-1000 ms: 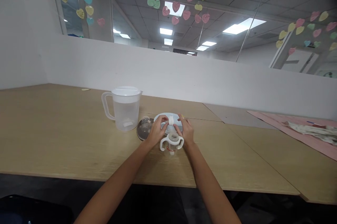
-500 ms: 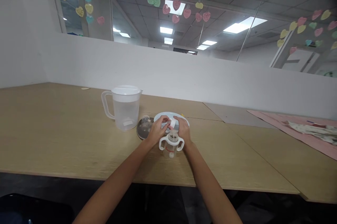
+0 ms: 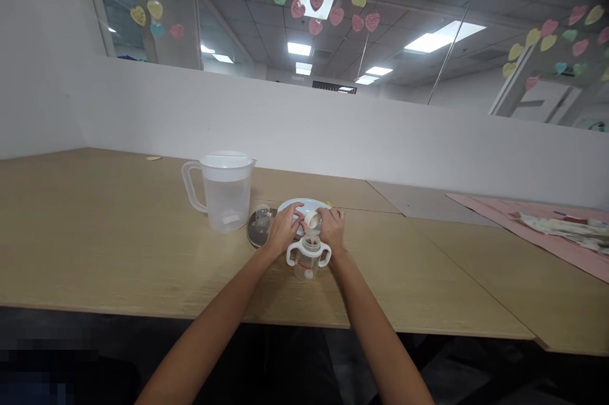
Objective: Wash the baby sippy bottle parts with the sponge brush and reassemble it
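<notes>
A white bottle collar, its hollow underside turned toward me, is held above the neck of a clear baby bottle. My right hand pinches the collar from the right. Curled fingers of my left hand grip at its left edge; small parts between the fingertips are hard to make out. The bottle stands upright and uncapped between my wrists, with two white handles, red lettering and a small white ball low inside.
A lidded clear pitcher with water stands to the left. Behind my hands lie a pale plate and a dark metal dish with a clear dome cap. A pink cloth with items on it lies far right.
The white collar has turned, so its open inside now faces me more. My fingers have shifted slightly around it. The bottle stays where it stood; the view has tilted a little.
</notes>
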Demonstrator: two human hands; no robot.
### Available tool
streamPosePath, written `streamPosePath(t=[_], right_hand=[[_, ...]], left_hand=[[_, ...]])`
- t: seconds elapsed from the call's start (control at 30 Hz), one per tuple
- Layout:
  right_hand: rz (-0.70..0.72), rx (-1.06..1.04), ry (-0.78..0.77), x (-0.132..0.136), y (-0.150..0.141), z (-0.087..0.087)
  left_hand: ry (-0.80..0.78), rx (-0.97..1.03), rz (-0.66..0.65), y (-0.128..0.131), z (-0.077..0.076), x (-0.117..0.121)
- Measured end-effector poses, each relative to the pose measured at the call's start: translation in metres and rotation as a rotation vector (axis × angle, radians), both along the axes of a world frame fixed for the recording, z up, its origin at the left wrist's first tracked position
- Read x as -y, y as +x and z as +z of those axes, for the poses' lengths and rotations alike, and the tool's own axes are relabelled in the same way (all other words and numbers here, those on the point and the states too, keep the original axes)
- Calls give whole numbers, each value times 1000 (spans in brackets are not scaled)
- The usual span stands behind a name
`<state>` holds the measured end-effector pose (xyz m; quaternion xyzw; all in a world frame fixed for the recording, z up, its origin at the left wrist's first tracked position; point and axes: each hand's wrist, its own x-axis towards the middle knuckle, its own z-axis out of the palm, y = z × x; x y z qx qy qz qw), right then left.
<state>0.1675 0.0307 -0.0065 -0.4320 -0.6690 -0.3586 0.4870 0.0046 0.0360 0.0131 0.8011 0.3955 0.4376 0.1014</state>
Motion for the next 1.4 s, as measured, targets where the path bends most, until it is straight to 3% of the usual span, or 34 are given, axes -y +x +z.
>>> streamPosePath(t=[0.17, 0.37, 0.73, 1.1, 1.4], right_hand=[[43, 32, -33, -2, 1, -2], [111, -112, -102, -4, -2, -4], [212, -198, -202, -5, -10, -4], [233, -198, -216, -2, -11, -4], [231, -125, -141, -2, -9, -2]], left_hand=[[46, -63, -47, -3, 4, -2], [23, -28, -41, -4, 9, -1], [-83, 36, 59, -8, 16, -2], [-152, 154, -32, -10, 14, -10], [-173, 195, -41, -11, 12, -13]])
